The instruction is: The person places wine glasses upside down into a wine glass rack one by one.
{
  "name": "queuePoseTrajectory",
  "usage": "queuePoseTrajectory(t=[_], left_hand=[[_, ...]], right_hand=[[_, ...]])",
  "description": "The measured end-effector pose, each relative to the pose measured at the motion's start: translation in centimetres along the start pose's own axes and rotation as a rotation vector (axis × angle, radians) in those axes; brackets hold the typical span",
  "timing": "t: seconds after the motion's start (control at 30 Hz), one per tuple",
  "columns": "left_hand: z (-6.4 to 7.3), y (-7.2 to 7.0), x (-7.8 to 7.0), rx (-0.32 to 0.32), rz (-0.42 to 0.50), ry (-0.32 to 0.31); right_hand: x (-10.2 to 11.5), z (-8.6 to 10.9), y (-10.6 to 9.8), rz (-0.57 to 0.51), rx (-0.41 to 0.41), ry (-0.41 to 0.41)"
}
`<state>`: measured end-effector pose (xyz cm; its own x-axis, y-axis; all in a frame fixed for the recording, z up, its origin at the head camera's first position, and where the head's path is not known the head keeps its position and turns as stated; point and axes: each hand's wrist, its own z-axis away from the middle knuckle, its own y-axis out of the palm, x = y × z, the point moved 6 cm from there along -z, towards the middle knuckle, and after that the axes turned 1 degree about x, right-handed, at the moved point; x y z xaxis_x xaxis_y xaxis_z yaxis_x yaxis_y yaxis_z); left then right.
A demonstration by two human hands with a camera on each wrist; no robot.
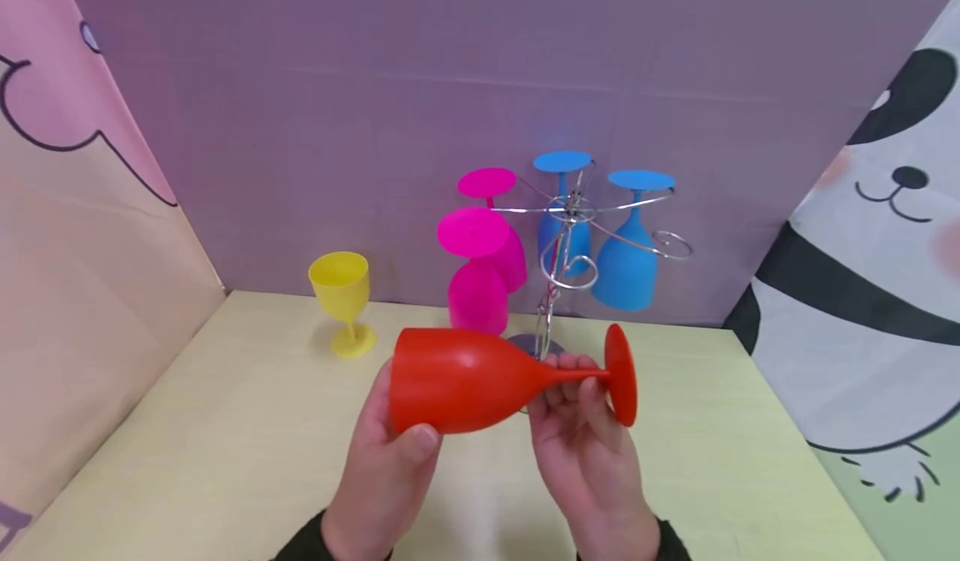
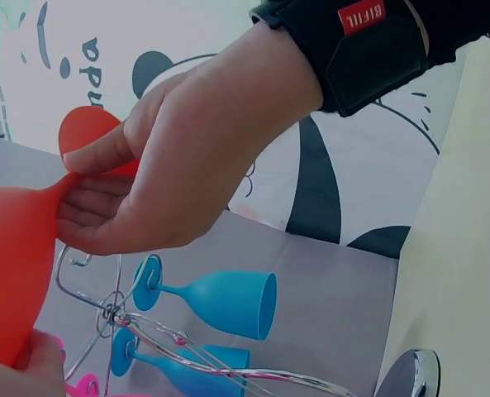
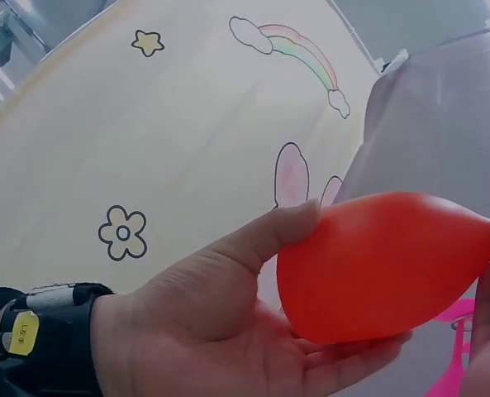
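A red plastic goblet (image 1: pixel 465 378) lies sideways in the air above the table, its bowl to the left and its round foot to the right. My left hand (image 1: pixel 390 469) holds the bowl near the rim, thumb on the near side and the other fingers behind or beneath it. In the right wrist view this hand (image 3: pixel 253 306) shows with its palm under the bowl. My right hand (image 1: pixel 588 453) pinches the thin stem close to the foot, between thumb and fingers. The left wrist view shows that pinch by the right hand (image 2: pixel 178 165) from the side.
Behind the red goblet stands a silver wire rack (image 1: pixel 573 211) with curled loops. Blue goblets (image 1: pixel 626 265) hang upside down on its right and back, magenta goblets (image 1: pixel 478 294) on its left. A yellow goblet (image 1: pixel 339 282) stands upright on the table (image 1: pixel 247 428) at left.
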<state>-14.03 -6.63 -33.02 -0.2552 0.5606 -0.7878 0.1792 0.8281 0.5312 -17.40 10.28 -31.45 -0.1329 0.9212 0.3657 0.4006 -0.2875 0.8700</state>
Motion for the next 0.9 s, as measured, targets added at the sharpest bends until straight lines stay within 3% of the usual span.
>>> queuePoseTrajectory(t=[0.17, 0.3, 0.4, 0.57, 0.73, 0.9], left_hand=[[-0.2, -0.4, -0.1, -0.055, -0.009, 0.037], [-0.3, -0.5, 0.1, -0.075, -0.022, 0.015], [-0.4, -0.5, 0.6, -0.067, -0.086, -0.062], [-0.8, -0.5, 1.4, -0.006, -0.296, -0.149], [-0.7, -0.3, 1.7, 0.04, -0.483, -0.098], [-0.5, 0.2, 1.1, 0.149, -0.593, 0.06]], right_hand=[[0.6, -0.4, -0.4, 0.068, -0.101, 0.018], [1.3, -0.7, -0.8, 0.166, -0.162, -0.01], [2.3, -0.7, -1.0, 0.311, -0.224, -0.082], [3.7, -0.5, -0.7, 0.601, -0.263, -0.208], [4.1, 0.0, 0.0, 0.807, -0.256, -0.236], [3.6, 0.8, 1.0, 1.145, -0.263, -0.264]])
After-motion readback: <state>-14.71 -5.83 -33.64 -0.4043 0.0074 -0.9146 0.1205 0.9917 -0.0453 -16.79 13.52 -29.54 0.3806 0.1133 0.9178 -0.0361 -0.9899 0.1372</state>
